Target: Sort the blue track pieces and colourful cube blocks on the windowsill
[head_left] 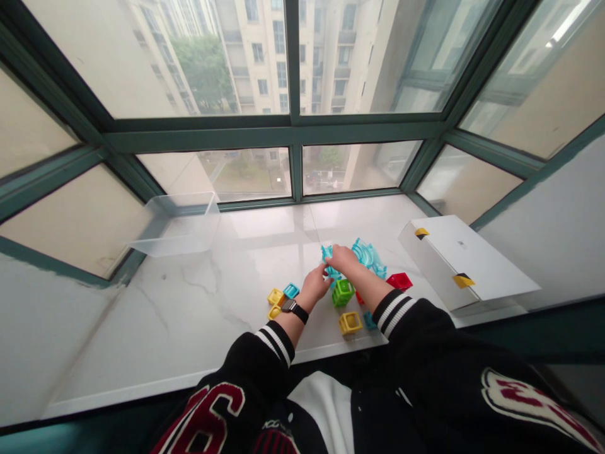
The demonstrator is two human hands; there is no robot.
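Observation:
At the middle of the white marble sill, my right hand is closed on a translucent blue plastic track piece. From the left, my left hand, with a dark watch at its wrist, reaches the same piece with its fingertips pinched at its edge; part of the grip is hidden. More clear blue curved pieces lie heaped just beyond my right wrist. Close below my hands sit a green hollow cube block and a yellow cube block.
Left of my left wrist lie yellow blocks and a blue block. Red blocks and another blue block are by my right forearm. A clear plastic bin stands at back left, a white box at right. Windows enclose the sill.

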